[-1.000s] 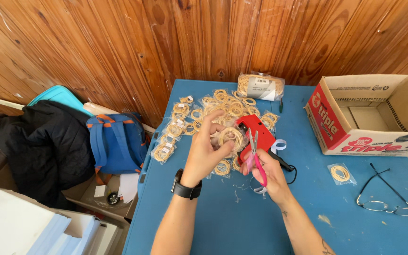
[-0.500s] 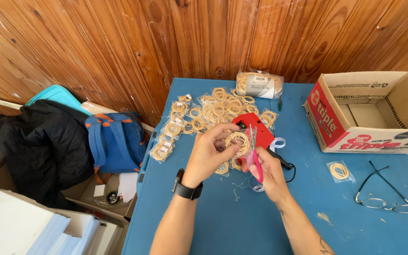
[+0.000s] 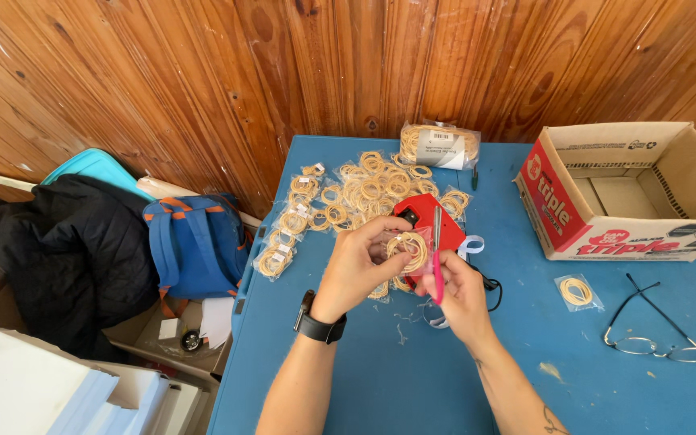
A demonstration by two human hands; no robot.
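The blue surface [image 3: 364, 387] carries one open cardboard box with red printed sides [image 3: 630, 197] at its right edge. Left of the surface lie one black jacket [image 3: 50, 250] and one blue backpack with orange trim [image 3: 195, 242]. Toward the wall from the hands spreads a heap of small clear packets of tan rubber bands [image 3: 356, 193], too many to count surely, with one larger clear bag of bands [image 3: 438, 145] beyond it. One red handheld device [image 3: 428, 221] sits just past the hands. One pair of thin-framed glasses [image 3: 654, 334] and one lone packet [image 3: 577, 292] lie near the box. The left hand [image 3: 356, 270] pinches a small clear packet of bands [image 3: 408, 250] between its fingers; since a second ago it has drawn back from the heap toward the person. The right hand [image 3: 461, 298] grips pink-handled scissors [image 3: 437, 258], blades up beside the packet, as before.
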